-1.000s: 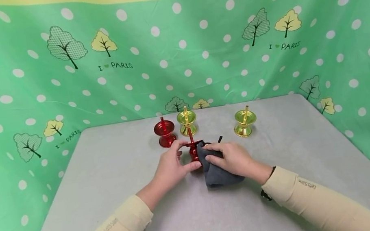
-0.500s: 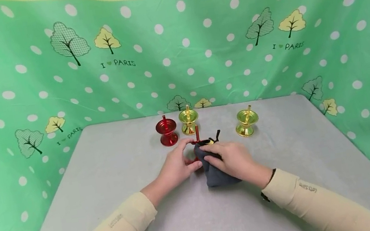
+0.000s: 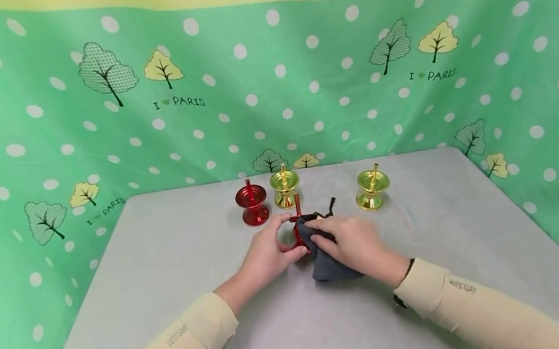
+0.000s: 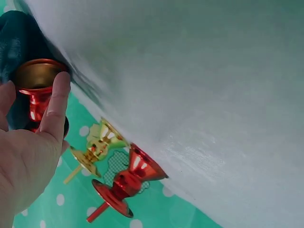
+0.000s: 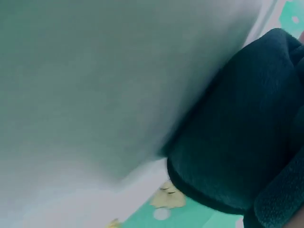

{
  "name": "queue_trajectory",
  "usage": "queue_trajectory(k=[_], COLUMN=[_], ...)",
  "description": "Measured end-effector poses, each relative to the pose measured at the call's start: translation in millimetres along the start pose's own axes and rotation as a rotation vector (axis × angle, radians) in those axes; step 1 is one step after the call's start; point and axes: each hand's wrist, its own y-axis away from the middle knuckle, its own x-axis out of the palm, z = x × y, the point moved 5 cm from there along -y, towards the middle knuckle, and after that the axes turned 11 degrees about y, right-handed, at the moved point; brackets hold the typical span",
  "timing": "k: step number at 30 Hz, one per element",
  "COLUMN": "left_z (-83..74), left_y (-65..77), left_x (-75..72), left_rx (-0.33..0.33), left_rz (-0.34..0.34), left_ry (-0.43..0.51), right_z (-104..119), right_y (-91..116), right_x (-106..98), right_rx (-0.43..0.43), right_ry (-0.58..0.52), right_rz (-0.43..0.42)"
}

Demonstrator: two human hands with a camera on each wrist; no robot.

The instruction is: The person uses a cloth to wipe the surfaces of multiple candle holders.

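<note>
My left hand [image 3: 267, 248] grips a red metal candle holder [image 3: 298, 235], thumb at its flared base and a finger at the upper dish. Its rod points up, and in the left wrist view the hollow underside of the base [image 4: 38, 76] shows, off the table. Right against it, my right hand [image 3: 356, 242] holds a dark grey cloth pouch [image 3: 329, 265] with a black cord at its mouth. A bit of yellow shows at that mouth; what lies inside is hidden. The pouch [image 5: 232, 128] fills the right side of the right wrist view and covers part of the red holder.
Behind the hands stand another red candle holder [image 3: 253, 204] and a gold one [image 3: 285, 190], side by side. A second gold candle holder [image 3: 372, 188] stands farther right. The grey table [image 3: 169, 250] ends at a green dotted curtain [image 3: 264, 90].
The left hand has moved slightly right with the red candle holder, bringing it closer against the pouch, which now hides more of it. The head view has shifted a little; the standing holders stay put.
</note>
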Motion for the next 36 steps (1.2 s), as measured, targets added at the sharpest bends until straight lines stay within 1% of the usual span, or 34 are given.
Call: queue_trajectory(k=[1, 2, 3, 4, 7, 9, 10, 12, 14, 16, 18, 19, 21, 25, 27, 28, 30, 32, 34, 35, 36], left_z=[-0.3, -0.1, 0.4, 2.0, 6.1, 8.2, 8.2, 6.9, 4.9, 2.2, -0.7, -2.0, -4.0, -4.9, -4.4, -4.2, -5.0, -6.5, -8.4, -9.5, -10.0], left_y=[0.3, 0.7, 1.3, 2.0, 5.0, 6.8, 7.5, 8.6, 9.4, 9.7, 9.7, 9.5, 8.4, 5.1, 3.8, 3.3, 2.5, 1.8, 1.1, 0.8, 0.3], left_x=[-0.4, -0.8, -1.2, -1.3, -1.3, -0.9, -0.9, -0.9, -0.8, -0.9, -1.6, -1.9, -2.3, -2.6, -2.6, -2.6, -2.6, -2.6, -2.7, -2.6, -2.3], left_rx=[0.008, 0.01, 0.007, 0.0, -0.025, -0.036, -0.036, -0.022, -0.012, 0.004, 0.01, 0.014, 0.03, 0.032, 0.022, 0.014, 0.013, 0.015, 0.023, 0.021, 0.015], left_rz=[-0.005, -0.008, -0.01, -0.013, -0.019, -0.023, -0.026, -0.026, -0.015, 0.0, 0.015, 0.021, 0.028, 0.028, 0.027, 0.028, 0.031, 0.037, 0.037, 0.034, 0.034], left_ry=[0.003, 0.008, 0.013, 0.019, 0.026, -0.001, -0.016, -0.047, -0.076, -0.086, -0.082, -0.078, -0.074, -0.062, -0.051, -0.045, -0.036, -0.031, -0.037, -0.036, -0.035], right_z=[3, 4, 4, 2, -8, -11, -11, -8, -1, 5, 8, 8, 6, -7, -11, -12, -8, 0, 7, 8, 7], right_y=[0, -1, -2, -2, -2, 0, 0, 0, -1, -1, -2, -2, -3, -3, -1, 0, 0, -1, -1, -2, -2], right_x=[-1, -1, 0, 2, 11, 15, 15, 14, 10, 5, 3, 3, 4, 10, 10, 9, 5, -1, -6, -6, -5], right_rx=[-0.019, -0.019, 0.001, 0.039, 0.2, 0.263, 0.268, 0.229, 0.159, 0.101, 0.074, 0.072, 0.091, 0.195, 0.233, 0.235, 0.19, 0.12, 0.071, 0.063, 0.073], right_ry=[-0.002, -0.008, -0.015, -0.032, -0.1, -0.143, -0.161, -0.175, -0.164, -0.139, -0.11, -0.1, -0.091, -0.096, -0.094, -0.094, -0.083, -0.06, -0.019, 0.003, 0.009], right_rz=[-0.021, -0.03, -0.021, 0.005, 0.135, 0.195, 0.208, 0.195, 0.15, 0.103, 0.07, 0.066, 0.087, 0.186, 0.206, 0.199, 0.137, 0.043, -0.048, -0.079, -0.081])
